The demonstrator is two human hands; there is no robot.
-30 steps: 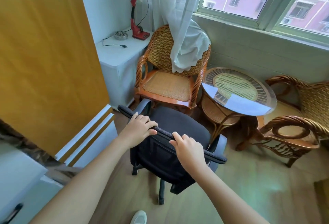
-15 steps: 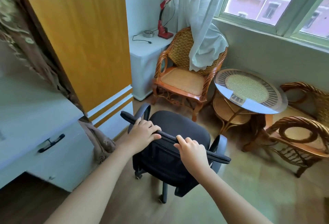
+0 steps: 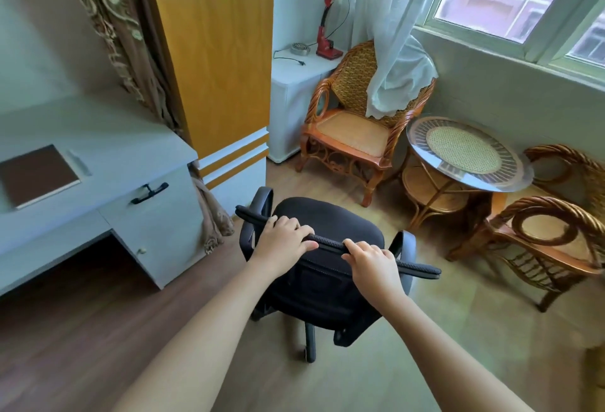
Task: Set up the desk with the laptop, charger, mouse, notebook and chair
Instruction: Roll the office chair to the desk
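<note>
A black office chair (image 3: pixel 330 225) on castors stands on the wooden floor in front of me, its seat facing away. My left hand (image 3: pixel 281 239) and my right hand (image 3: pixel 373 259) both grip the top edge of its backrest. The grey desk (image 3: pixel 108 136) is to the left, its knee space open below. A brown notebook (image 3: pixel 34 174) lies flat on the desk top with a pale pen (image 3: pixel 78 161) beside it. No laptop, charger or mouse is in view.
A desk drawer unit with a black handle (image 3: pixel 150 192) stands left of the chair. An orange wardrobe (image 3: pixel 216 51) and a patterned curtain are behind. Rattan chairs (image 3: pixel 357 130) (image 3: pixel 556 238) and a round glass table (image 3: pixel 465 153) fill the right. A red lamp (image 3: pixel 327 25) sits on a white cabinet.
The view has swung left, so the desk, notebook and drawer now show. Both hands keep their grip on the backrest, and the chair has moved with me toward the desk side.
</note>
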